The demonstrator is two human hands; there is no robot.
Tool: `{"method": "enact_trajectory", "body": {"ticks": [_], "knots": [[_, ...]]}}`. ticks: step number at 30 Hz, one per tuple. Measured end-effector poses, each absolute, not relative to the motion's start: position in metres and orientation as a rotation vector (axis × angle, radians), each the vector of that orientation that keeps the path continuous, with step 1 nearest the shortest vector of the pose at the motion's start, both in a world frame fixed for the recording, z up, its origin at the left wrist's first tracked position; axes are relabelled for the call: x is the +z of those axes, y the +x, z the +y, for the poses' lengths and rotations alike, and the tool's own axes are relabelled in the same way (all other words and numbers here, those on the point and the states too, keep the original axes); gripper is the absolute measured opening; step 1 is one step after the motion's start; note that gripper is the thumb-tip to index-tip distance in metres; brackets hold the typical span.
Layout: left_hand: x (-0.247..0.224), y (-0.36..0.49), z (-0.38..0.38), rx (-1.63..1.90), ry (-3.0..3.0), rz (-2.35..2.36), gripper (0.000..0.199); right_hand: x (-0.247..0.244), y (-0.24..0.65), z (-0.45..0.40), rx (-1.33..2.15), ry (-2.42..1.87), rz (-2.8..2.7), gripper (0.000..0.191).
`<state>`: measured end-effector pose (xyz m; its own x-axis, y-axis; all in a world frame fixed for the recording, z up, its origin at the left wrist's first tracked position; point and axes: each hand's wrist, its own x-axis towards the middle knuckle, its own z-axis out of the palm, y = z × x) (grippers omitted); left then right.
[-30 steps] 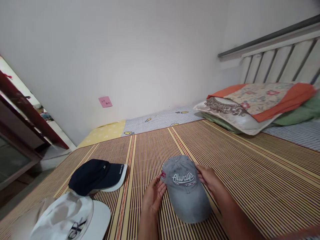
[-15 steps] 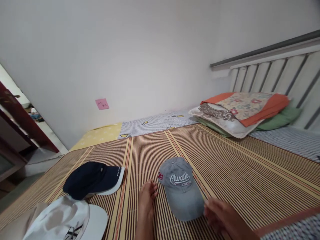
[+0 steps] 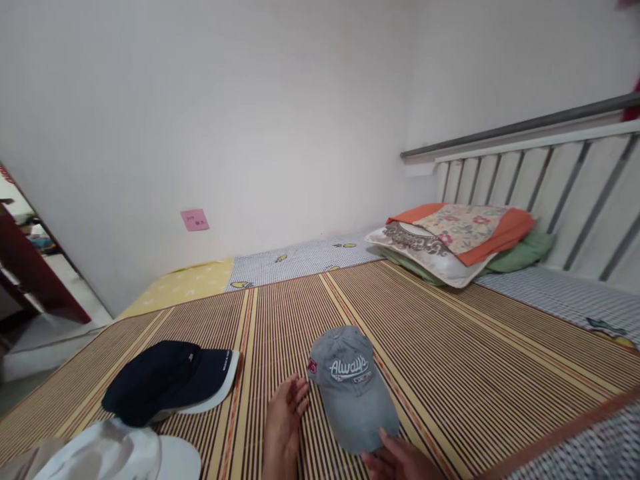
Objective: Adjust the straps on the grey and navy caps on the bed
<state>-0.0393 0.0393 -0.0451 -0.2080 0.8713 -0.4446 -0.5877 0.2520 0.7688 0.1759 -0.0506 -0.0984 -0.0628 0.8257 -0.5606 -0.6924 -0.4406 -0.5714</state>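
Note:
A grey baseball cap [image 3: 345,383] with white "Always" lettering lies on the striped bamboo mat [image 3: 425,333], its brim pointing toward me. My right hand [image 3: 397,459] pinches the front of the brim, thumb on top and fingers at the edge. Just left of the cap, my left hand [image 3: 287,413] rests with fingers loosely curled and apart, holding nothing. Farther left sits a navy cap [image 3: 163,380] with a white-edged brim. In front of that lies a white cap [image 3: 120,453], partly cut off by the frame, with something beige beside it.
Folded pillows with an orange floral cover [image 3: 465,230] are piled by the white slatted headboard [image 3: 530,180] at the right. A pink note [image 3: 195,220] is stuck on the wall [image 3: 280,120]. A dark red door [image 3: 35,273] stands at the far left.
My right hand has moved from the brim's right side to its front edge and taken hold there. My left hand stays beside the cap. The view has shifted slightly.

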Motion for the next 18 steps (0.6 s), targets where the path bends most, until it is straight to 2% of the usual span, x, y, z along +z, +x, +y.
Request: {"method": "enact_trajectory", "body": {"ticks": [5,18], "knots": [[-0.043,-0.042,0.04,1.367,0.307,1.157,0.016,-0.098,0.174,-0.038,1.65,-0.973,-0.136,0.043],[-0.045,-0.039,0.043,1.361,0.311,1.193,0.015,-0.08,0.229,0.014,1.518,-0.972,-0.177,0.028]]}}
